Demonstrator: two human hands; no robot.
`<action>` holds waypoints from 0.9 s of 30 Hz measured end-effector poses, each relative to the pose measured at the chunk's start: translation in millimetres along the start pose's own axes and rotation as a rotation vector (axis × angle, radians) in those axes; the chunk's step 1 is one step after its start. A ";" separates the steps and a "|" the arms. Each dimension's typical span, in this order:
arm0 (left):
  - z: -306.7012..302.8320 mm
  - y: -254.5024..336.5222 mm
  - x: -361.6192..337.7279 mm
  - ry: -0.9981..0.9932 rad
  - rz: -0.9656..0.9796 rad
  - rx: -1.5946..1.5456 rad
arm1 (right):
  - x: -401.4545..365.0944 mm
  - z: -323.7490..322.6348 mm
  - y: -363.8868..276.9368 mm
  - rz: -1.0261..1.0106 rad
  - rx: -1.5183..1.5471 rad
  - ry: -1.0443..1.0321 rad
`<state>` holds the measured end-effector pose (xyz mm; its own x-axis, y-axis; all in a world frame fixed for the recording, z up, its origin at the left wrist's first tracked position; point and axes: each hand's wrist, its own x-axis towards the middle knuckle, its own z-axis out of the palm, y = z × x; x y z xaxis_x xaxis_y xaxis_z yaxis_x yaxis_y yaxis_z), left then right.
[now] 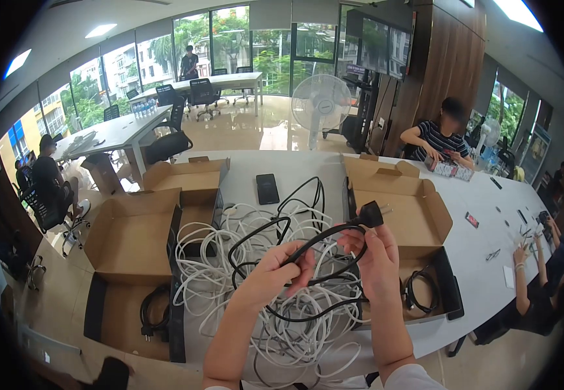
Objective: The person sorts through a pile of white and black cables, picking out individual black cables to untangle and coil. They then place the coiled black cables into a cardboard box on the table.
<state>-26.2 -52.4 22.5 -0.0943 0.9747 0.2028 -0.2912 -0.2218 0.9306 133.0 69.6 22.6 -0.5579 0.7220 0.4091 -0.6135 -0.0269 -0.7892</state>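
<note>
My left hand [275, 272] is closed around a thick black power cord [321, 237] above the middle of the table. My right hand [378, 260] pinches the same cord just below its black plug [371, 213], whose metal prongs point right. The cord bends in loops between and below my hands. Under them lies a big tangle of white cables [207, 286], with black cord loops resting across it. An open cardboard box [93, 318] at the left holds a coiled black cord [155, 312]. Another coiled cord [422, 290] lies in the open box [452, 286] at the right.
A black phone-like device [267, 188] lies beyond the cables, between two further open box lids. Across the white table [490, 227] at the right, a person [441, 140] handles a small box; other people's hands [523, 253] work nearby. A white fan [321, 104] stands behind.
</note>
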 end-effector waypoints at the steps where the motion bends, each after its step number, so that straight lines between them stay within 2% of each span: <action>1: -1.8 0.9 -0.9 -0.002 -0.008 -0.068 | 1.0 -1.9 1.6 0.005 -0.015 -0.016; 3: -0.3 3.2 -2.6 -0.002 -0.015 -0.158 | 2.9 -5.1 3.4 0.030 -0.042 -0.031; 6: -5.8 -6.2 -1.1 0.129 0.041 -0.280 | 7.4 -13.9 4.0 0.040 -0.185 -0.108; 7: -3.5 -6.6 -1.1 0.232 0.034 -0.226 | 7.6 -16.8 5.2 0.019 -0.197 -0.123; 11: 12.3 -6.1 1.1 0.405 0.159 -0.121 | 5.1 -20.1 -0.6 -0.029 -0.244 -0.045; 14: 20.3 -2.0 0.6 0.452 0.252 -0.191 | 3.7 -26.3 -7.2 -0.092 -0.389 -0.082; 15: 20.4 1.0 0.7 0.484 0.283 -0.200 | 2.6 -28.5 -8.9 -0.117 -0.455 -0.083; 18: 26.9 12.4 5.1 0.543 0.441 -0.249 | 0.2 -31.5 -28.2 -0.246 -0.986 -0.133; 21: 29.9 14.7 6.0 0.565 0.639 -0.254 | -5.3 -44.4 -31.1 -0.102 -1.285 -0.139; 24: 29.4 15.4 0.2 0.645 0.718 -0.264 | -1.9 -47.9 -35.0 0.189 -1.447 -0.288; 27: 25.8 16.0 -6.7 0.626 0.792 -0.234 | -0.3 -58.3 -17.7 0.023 -1.446 -0.416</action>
<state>-5.6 -61.8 43.9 -0.7976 0.3726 0.4745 -0.1013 -0.8580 0.5035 176.6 110.2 9.8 -0.8262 0.4819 0.2917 0.3239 0.8301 -0.4539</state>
